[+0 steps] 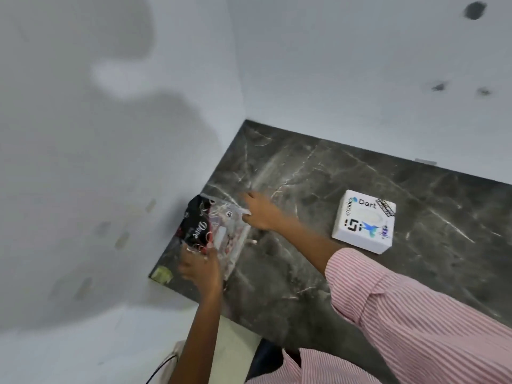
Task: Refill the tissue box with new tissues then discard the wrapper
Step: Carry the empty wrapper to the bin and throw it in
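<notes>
A tissue pack (221, 231) in a clear and black printed wrapper lies at the left end of the dark marble counter (318, 176), by the wall. My left hand (201, 268) grips the pack's near end. My right hand (261, 213) holds the wrapper's far top edge with pinched fingers. The white tissue box (364, 221), covered in stickers, sits to the right, apart from both hands.
White walls meet in a corner behind the counter. A yellowish patch (162, 274) marks the counter's front left corner. A striped pink sleeve (401, 300) covers my right arm. Pale floor shows below the counter edge.
</notes>
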